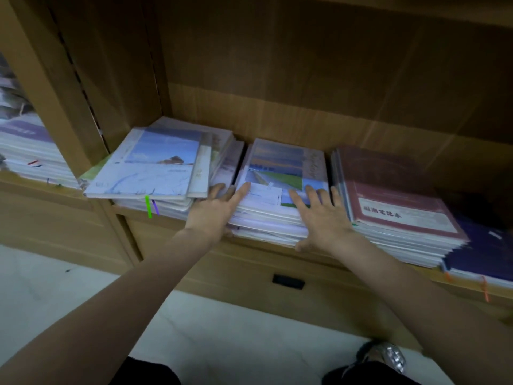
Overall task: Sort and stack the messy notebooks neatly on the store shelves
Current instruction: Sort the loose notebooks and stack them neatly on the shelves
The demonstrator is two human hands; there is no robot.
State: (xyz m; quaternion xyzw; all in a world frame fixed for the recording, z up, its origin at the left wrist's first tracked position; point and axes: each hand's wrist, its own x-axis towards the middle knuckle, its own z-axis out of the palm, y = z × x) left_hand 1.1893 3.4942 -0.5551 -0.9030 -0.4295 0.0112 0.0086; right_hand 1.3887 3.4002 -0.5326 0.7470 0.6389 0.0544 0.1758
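Both forearms (155, 276) bare to the frame edge, no sleeves, rings or wristbands; dark trousers (150, 372) at bottom; shiny silver-grey shoe (387, 357) with pale reflective patches, lower right

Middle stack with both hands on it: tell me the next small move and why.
Probably squeeze the middle stack square and nudge it back. The left hand and right hand already flank it, fingers flat on top, while its lower notebooks jut unevenly over the shelf edge.
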